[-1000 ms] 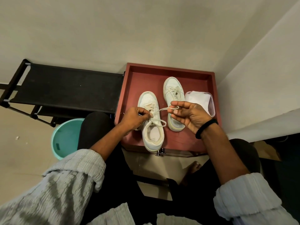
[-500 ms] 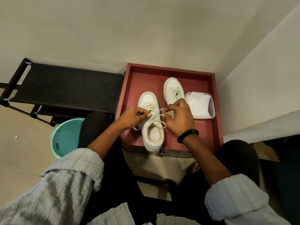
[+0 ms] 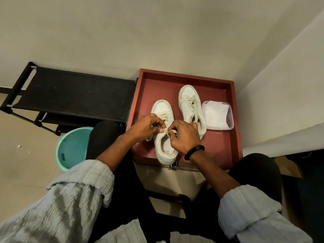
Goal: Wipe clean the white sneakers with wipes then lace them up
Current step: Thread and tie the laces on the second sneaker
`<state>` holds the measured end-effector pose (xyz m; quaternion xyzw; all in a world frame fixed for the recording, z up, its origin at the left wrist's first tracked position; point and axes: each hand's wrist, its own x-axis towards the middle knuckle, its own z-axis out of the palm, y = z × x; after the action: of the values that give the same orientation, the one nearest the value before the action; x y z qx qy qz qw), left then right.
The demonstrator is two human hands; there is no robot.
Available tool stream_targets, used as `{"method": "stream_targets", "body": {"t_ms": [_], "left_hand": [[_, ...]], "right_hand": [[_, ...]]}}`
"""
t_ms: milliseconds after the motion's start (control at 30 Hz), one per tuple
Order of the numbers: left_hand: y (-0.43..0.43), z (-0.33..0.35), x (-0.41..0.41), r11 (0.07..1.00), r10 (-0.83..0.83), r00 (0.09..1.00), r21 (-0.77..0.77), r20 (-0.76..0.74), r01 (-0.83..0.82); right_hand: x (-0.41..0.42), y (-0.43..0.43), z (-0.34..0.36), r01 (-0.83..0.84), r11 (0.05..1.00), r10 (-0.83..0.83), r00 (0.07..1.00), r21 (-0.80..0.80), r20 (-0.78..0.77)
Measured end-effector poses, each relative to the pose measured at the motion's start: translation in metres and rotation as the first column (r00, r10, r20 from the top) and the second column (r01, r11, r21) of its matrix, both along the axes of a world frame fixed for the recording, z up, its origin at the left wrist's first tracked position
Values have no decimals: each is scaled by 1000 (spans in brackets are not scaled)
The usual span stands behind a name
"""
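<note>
Both hands have drawn together since a second ago, when the right hand (image 3: 184, 135) held the lace (image 3: 169, 132) stretched out toward 3 o'clock. It now meets the left hand (image 3: 145, 128) over the tongue of the near sneaker (image 3: 160, 109), and each hand pinches the lace between thumb and forefinger, the other fingers curled. That sneaker lies at 6 o'clock in the red tray (image 3: 219, 146), its mate (image 3: 188, 100) at 12 o'clock and a clear tub of wipes (image 3: 217, 114) at 3 o'clock; print on the near insole (image 3: 165, 147) is too small to read.
</note>
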<state>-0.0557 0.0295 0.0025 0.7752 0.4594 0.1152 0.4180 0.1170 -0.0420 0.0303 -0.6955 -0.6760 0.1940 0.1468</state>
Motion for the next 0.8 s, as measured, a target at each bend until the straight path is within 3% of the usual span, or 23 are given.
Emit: {"method": "stream_targets", "body": {"t_ms": [800], "left_hand": [[2,-3,0,976,129,987,-189,99,-109]], "right_hand": [[-3,-4,-7,118,992,-108,976,40,-188]]}}
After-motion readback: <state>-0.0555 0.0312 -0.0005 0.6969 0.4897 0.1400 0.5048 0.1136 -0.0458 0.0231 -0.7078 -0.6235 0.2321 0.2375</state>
